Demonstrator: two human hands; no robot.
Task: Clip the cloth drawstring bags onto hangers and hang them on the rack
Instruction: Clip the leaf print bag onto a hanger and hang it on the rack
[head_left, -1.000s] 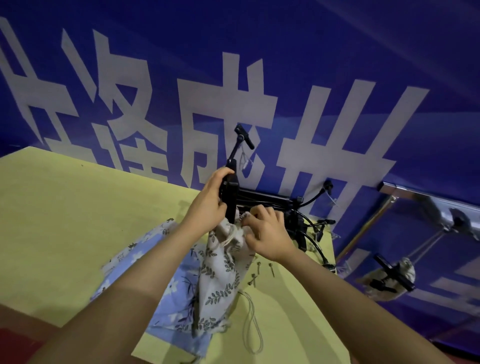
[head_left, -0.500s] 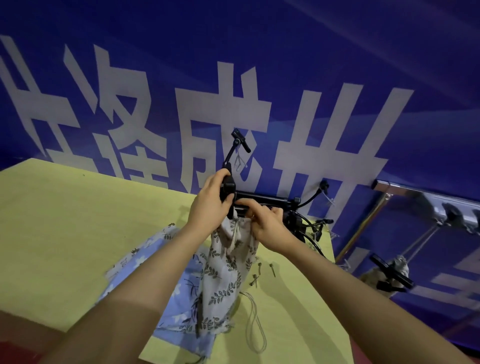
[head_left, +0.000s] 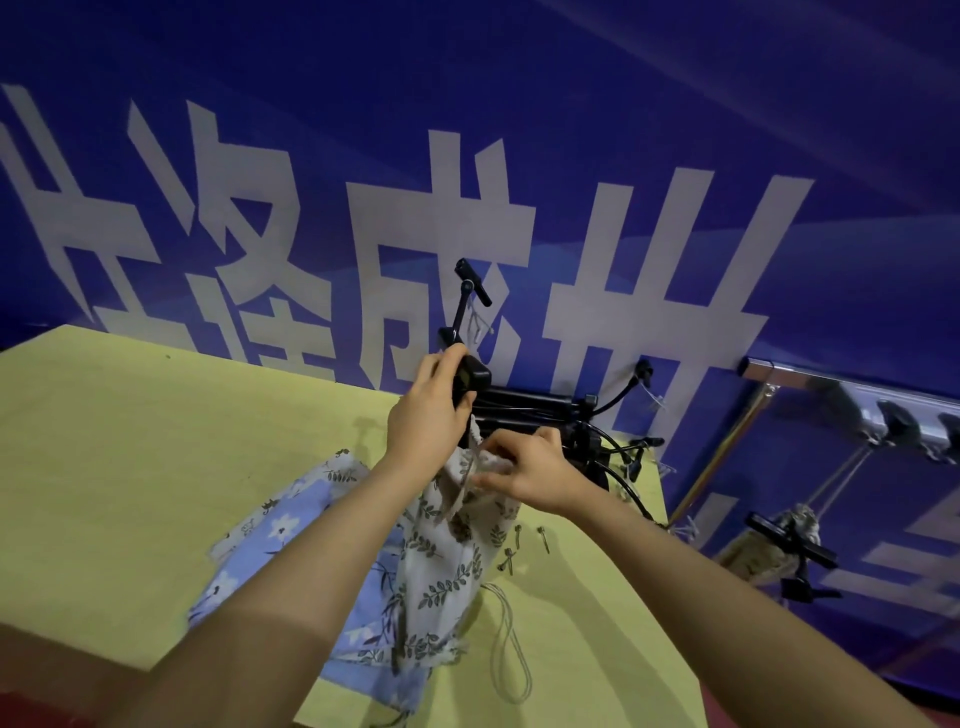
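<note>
A white leaf-print drawstring bag (head_left: 441, 561) hangs lifted above the yellow table (head_left: 130, 467), its top edge gathered at a black hanger (head_left: 511, 402). My left hand (head_left: 428, 415) squeezes the hanger's left clip (head_left: 470, 382). My right hand (head_left: 524, 478) pinches the bag's top edge just below that clip. Under the bag lies a blue flowered bag (head_left: 291, 561), flat on the table. The hanger's hook (head_left: 470, 283) points upward.
More black hangers (head_left: 618, 452) are piled at the table's far right corner. Small metal pins (head_left: 524, 545) and a loose cord (head_left: 506, 649) lie near the bag. A chrome rack (head_left: 852, 402) at right carries a hung bag (head_left: 779, 540). A blue banner stands behind.
The view has tilted and shifted. My right hand dropped from the hanger bar to the bag's top edge, while my left hand kept its grip on the clip.
</note>
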